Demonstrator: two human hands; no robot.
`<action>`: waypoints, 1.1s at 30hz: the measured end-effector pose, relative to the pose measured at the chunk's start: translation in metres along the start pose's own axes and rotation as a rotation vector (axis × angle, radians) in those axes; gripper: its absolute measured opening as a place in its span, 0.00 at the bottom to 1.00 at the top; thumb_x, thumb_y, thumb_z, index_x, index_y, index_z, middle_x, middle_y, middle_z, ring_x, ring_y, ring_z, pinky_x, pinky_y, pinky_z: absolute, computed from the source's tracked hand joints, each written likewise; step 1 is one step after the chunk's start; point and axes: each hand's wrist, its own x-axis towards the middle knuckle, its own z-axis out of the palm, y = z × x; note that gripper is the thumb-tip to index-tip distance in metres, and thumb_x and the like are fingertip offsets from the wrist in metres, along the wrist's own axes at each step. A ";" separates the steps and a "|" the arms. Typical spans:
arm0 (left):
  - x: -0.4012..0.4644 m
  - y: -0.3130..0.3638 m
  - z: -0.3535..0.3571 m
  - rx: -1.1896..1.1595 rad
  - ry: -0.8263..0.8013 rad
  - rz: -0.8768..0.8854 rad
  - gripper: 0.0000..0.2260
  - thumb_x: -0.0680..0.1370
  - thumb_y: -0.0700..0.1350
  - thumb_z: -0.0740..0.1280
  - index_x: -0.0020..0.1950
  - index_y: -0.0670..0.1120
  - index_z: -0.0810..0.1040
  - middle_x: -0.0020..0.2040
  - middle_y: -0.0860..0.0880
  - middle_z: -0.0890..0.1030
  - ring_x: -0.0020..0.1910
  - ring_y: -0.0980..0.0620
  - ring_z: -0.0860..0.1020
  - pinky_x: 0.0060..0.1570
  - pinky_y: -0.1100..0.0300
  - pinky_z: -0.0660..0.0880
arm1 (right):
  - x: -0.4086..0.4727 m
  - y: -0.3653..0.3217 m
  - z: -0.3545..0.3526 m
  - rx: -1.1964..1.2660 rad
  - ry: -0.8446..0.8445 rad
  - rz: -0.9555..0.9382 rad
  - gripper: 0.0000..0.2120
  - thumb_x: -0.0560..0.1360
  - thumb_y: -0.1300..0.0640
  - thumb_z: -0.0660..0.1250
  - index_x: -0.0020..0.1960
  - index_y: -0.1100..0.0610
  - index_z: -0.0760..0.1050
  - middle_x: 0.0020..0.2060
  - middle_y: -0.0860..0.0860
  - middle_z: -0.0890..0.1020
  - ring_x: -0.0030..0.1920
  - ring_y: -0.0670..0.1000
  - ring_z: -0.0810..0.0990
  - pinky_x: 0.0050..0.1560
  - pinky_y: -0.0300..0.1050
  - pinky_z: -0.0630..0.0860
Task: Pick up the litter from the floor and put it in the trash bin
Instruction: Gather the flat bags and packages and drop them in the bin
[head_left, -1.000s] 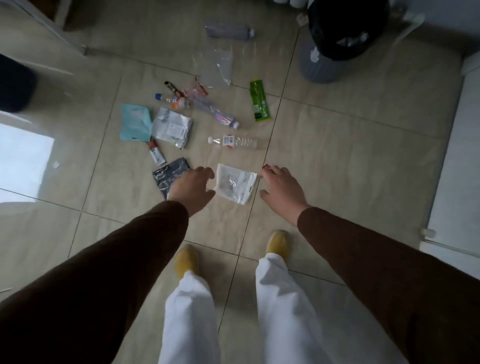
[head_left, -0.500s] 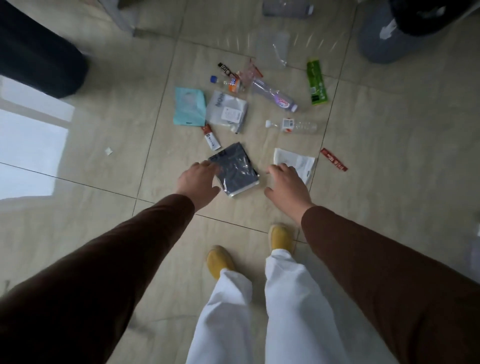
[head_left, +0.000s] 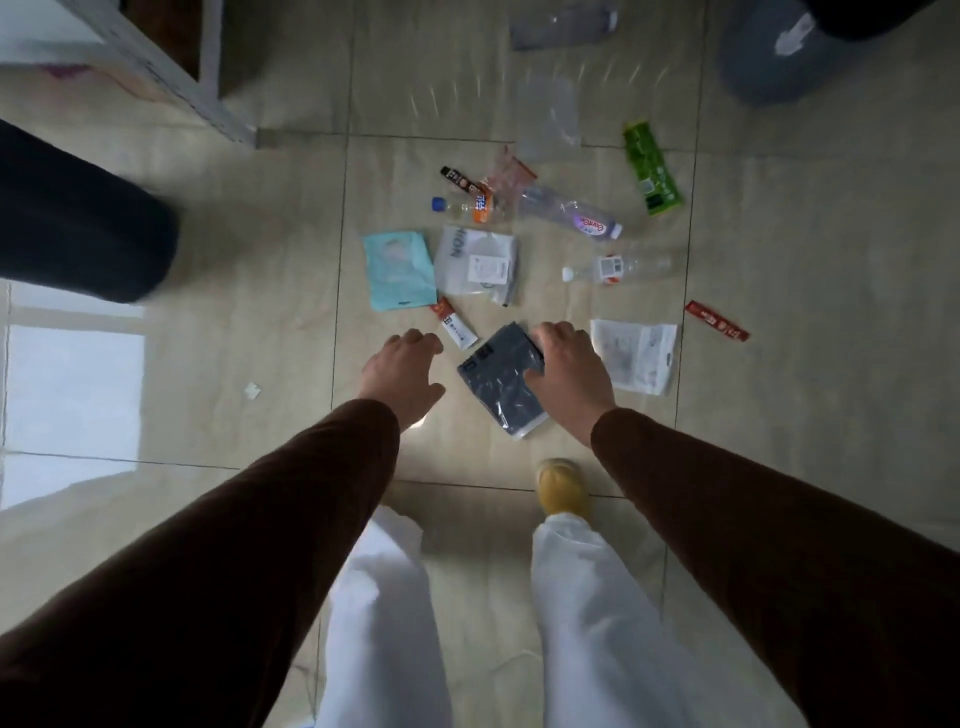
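Observation:
Litter lies scattered on the tiled floor. A dark foil pouch (head_left: 493, 384) lies flat between my hands. My right hand (head_left: 569, 364) hovers over its right edge with curved fingers touching its top corner. My left hand (head_left: 402, 371) is open just left of the pouch, near a small red-and-white sachet (head_left: 454, 323). A white pouch (head_left: 636, 358) and a red stick wrapper (head_left: 716, 320) lie to the right. Farther off are a teal bag (head_left: 397, 270), a grey-white bag (head_left: 475, 265), two clear bottles (head_left: 623, 267) (head_left: 569, 213) and a green wrapper (head_left: 652, 169). The grey trash bin (head_left: 769, 57) stands at top right, cut off by the frame.
A white furniture frame (head_left: 208, 78) stands at top left, with a dark rounded object (head_left: 78, 223) at the left edge. A clear bag (head_left: 550, 119) and a flattened bottle (head_left: 561, 26) lie near the bin. A paper scrap (head_left: 252, 391) sits left. My yellow shoe (head_left: 561, 488) is below the pouch.
My view has shifted left and nearer to the floor. My right hand moved from the white pouch onto the dark pouch's right edge. My left hand stays open beside it.

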 end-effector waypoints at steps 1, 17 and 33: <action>0.006 -0.011 -0.004 0.011 -0.011 0.021 0.23 0.74 0.49 0.71 0.68 0.50 0.72 0.62 0.50 0.76 0.60 0.49 0.74 0.53 0.54 0.74 | 0.006 -0.010 0.004 0.001 0.007 0.019 0.21 0.75 0.57 0.67 0.67 0.56 0.70 0.59 0.55 0.76 0.59 0.56 0.73 0.60 0.51 0.74; 0.124 -0.137 -0.047 0.272 -0.234 0.280 0.24 0.75 0.47 0.69 0.70 0.48 0.69 0.65 0.48 0.74 0.63 0.46 0.73 0.59 0.50 0.74 | 0.073 -0.075 0.086 0.177 0.106 0.411 0.19 0.75 0.59 0.69 0.65 0.58 0.72 0.62 0.56 0.76 0.64 0.57 0.73 0.62 0.49 0.70; 0.338 -0.143 0.049 0.849 -0.237 0.732 0.27 0.74 0.43 0.69 0.72 0.46 0.66 0.69 0.44 0.71 0.67 0.43 0.71 0.65 0.49 0.70 | 0.171 0.021 0.217 0.234 0.038 0.649 0.27 0.76 0.57 0.70 0.73 0.56 0.66 0.69 0.56 0.73 0.70 0.57 0.69 0.66 0.54 0.72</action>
